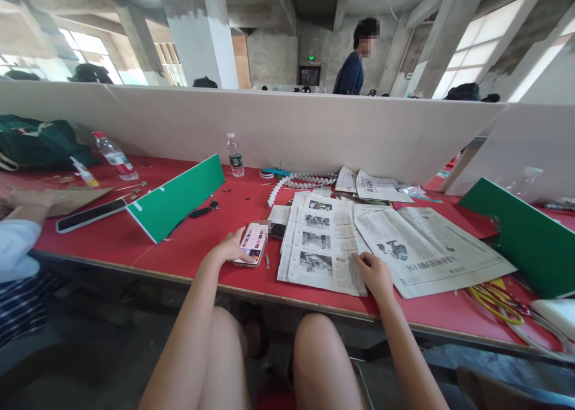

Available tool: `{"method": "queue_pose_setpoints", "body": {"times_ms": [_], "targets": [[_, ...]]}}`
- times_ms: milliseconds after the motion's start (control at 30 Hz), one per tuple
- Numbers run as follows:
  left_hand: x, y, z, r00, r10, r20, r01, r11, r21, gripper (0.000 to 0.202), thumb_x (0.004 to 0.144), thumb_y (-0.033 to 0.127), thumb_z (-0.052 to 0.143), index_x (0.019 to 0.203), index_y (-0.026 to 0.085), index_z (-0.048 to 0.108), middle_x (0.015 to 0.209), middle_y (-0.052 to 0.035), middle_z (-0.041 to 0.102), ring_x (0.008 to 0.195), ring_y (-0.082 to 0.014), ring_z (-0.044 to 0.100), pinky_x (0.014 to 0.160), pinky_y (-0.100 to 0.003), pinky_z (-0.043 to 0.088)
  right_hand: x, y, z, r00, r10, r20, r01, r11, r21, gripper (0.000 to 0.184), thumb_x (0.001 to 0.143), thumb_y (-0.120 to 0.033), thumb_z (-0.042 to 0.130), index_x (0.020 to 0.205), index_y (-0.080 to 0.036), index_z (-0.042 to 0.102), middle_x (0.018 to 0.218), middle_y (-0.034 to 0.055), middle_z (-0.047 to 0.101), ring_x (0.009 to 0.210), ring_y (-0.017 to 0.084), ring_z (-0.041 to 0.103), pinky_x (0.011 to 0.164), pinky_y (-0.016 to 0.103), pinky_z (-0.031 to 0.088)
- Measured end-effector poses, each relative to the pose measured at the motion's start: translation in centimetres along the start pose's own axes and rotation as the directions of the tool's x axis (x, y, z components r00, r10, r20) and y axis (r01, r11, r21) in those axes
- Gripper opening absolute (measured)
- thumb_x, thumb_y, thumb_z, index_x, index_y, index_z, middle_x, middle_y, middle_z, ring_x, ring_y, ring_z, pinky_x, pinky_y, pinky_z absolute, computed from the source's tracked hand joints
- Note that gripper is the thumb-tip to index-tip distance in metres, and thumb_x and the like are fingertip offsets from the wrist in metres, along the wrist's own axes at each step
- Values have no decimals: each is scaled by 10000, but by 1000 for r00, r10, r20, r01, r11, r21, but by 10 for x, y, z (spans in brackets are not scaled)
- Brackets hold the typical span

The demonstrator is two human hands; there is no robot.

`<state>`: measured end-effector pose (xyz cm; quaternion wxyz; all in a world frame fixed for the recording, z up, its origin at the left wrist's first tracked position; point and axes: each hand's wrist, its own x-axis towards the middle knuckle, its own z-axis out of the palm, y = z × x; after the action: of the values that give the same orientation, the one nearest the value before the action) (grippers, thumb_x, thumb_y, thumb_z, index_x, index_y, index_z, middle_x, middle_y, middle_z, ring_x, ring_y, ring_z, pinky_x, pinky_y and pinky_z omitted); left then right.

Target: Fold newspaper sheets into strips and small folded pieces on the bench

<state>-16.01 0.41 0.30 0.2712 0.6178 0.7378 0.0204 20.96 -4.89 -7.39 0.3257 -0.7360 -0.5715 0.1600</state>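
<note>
A smartphone [253, 240] with a lit screen lies on the red table near its front edge. My left hand [231, 246] is closed about its left side, the thumb reaching over the lower screen. To the right, a newspaper sheet [317, 242] with a column of black-and-white pictures lies on other papers. My right hand [374, 272] has its fingers curled at that sheet's lower right edge, pinching it. Another newspaper [438, 251] spreads out beyond my right hand. Between phone and newspaper is a small pointed piece [268, 261], too small to name.
Green boards [179, 197] stand on both sides, before a white partition [287, 128]. A water bottle [235, 155], a white zigzag paper strip [300, 180] and folded papers [377, 186] sit behind. Yellow-handled scissors [496, 302] lie right. Another person's arm [27, 209] rests left; someone [351, 68] stands beyond the partition.
</note>
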Motion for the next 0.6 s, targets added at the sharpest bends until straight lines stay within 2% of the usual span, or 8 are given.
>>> {"method": "queue_pose_setpoints", "body": {"times_ms": [67,100,167,233,267,367,467,600], "targets": [[3,-2,-1,999,-19,-41,17,999,-46,1056,616,422,741,1449,185,138,1438,-188,353,1264,-285,429,907,-312,424,0,0,0,1000,-3,1,3,1000,4,422,799,-551,417,559,-207,466,515,-3,504,533,146,428,507,253,248],[4,-2,-2,995,-41,-96,36,998,-58,952,677,430,692,1436,165,181,1410,-192,396,1246,-282,450,887,-313,431,0,0,0,1000,-2,3,2,1000,4,420,798,-549,419,559,-207,467,514,-5,502,532,145,426,507,253,248],[4,6,0,965,-64,-254,54,997,-48,713,784,408,576,1385,142,298,1337,-188,485,1199,-285,492,859,-329,437,0,-1,0,1000,-2,4,2,1000,3,419,794,-548,428,555,-207,471,509,-8,493,535,145,424,510,253,249],[2,23,6,926,12,-378,-11,1000,4,512,838,352,492,1302,150,416,1251,-162,560,1139,-279,532,845,-333,433,0,0,0,1000,-6,-5,6,1000,11,429,796,-554,423,551,-206,476,502,-9,480,540,147,427,514,254,255],[1,34,12,917,81,-391,-81,997,17,435,851,322,465,1258,166,463,1222,-140,582,1112,-260,547,842,-316,431,0,0,0,1000,-9,-13,9,1000,20,438,800,-558,415,547,-205,475,497,-9,470,541,147,428,516,255,258],[-4,71,38,896,329,-299,-316,944,94,388,868,343,445,1212,177,510,1185,-123,600,1122,-256,526,895,-315,400,1,2,0,999,-26,-36,27,999,45,454,813,-557,390,540,-201,462,480,-11,436,536,146,421,520,255,267],[-7,98,66,899,375,-224,-321,915,243,460,855,406,471,1243,159,489,1179,-170,575,1162,-328,466,925,-404,370,1,2,-1,998,-39,-48,42,998,53,443,818,-525,380,532,-196,454,480,-3,441,528,145,410,514,257,272],[-11,113,83,889,373,-266,-283,904,320,473,869,406,446,1270,154,455,1183,-186,534,1112,-326,477,871,-408,405,0,0,-3,998,-51,-30,53,996,70,409,827,-473,361,584,-186,522,536,23,529,559,167,467,528,261,294]]}}
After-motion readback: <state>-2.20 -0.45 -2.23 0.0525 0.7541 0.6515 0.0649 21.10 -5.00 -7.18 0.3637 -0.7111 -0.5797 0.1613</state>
